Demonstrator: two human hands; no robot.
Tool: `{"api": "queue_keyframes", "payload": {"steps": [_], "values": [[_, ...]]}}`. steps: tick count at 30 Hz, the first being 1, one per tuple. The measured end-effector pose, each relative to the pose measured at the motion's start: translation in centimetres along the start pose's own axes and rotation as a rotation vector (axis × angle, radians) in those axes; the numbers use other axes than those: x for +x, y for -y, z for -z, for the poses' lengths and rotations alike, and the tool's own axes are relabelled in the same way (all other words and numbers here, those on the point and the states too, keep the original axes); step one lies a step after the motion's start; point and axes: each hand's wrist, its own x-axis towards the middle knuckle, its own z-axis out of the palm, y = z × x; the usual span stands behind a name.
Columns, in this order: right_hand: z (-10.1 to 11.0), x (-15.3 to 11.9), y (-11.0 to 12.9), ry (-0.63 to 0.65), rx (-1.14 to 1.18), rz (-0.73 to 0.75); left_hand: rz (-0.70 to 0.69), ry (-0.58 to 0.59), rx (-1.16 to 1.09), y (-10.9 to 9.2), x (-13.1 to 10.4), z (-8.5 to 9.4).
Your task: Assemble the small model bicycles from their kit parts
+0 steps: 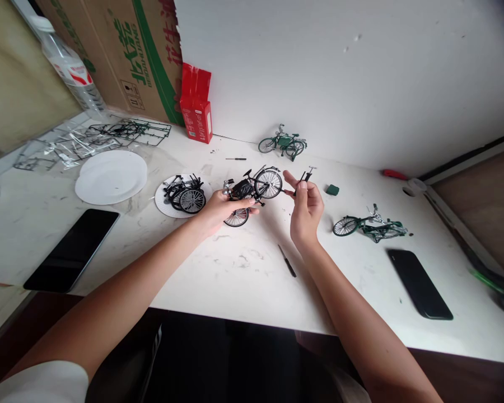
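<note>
My left hand (222, 211) grips a black model bicycle (247, 187) by its middle, holding it tilted above the white table, its rear wheel raised towards the right. Between the fingertips of my right hand (306, 210) is a thin black-and-silver bicycle part (306, 178); its exact kind is too small to make out. The right hand is close to the bicycle's raised wheel. Just left of my left hand, a white paper plate (160, 202) bears black bicycle parts (185, 193), including spoked wheels. A small screwdriver (287, 261) lies on the table below the hands.
Two green model bicycles (283, 142) (370, 225) are at the back and right. Around them lie a green piece (332, 190), another screwdriver (236, 159) and two phones (72, 250) (420, 284). At left are plates (111, 176), plastic sprues (128, 130), a bottle (69, 70), a red box (196, 115) and a carton (121, 56).
</note>
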Motion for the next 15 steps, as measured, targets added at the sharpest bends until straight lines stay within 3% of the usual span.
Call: {"api": "queue_keyframes", "payload": {"steps": [5, 10, 15], "values": [[0.48, 0.47, -0.17, -0.064, -0.14, 0.056, -0.009, -0.021, 0.0, -0.06, -0.02, 0.05], [0.34, 0.37, 0.11, -0.014, -0.131, 0.06, -0.017, 0.002, 0.003, 0.15, 0.03, 0.19], [0.51, 0.53, 0.22, -0.073, -0.157, 0.066, -0.013, 0.0, -0.005, 0.12, 0.0, 0.02]]}}
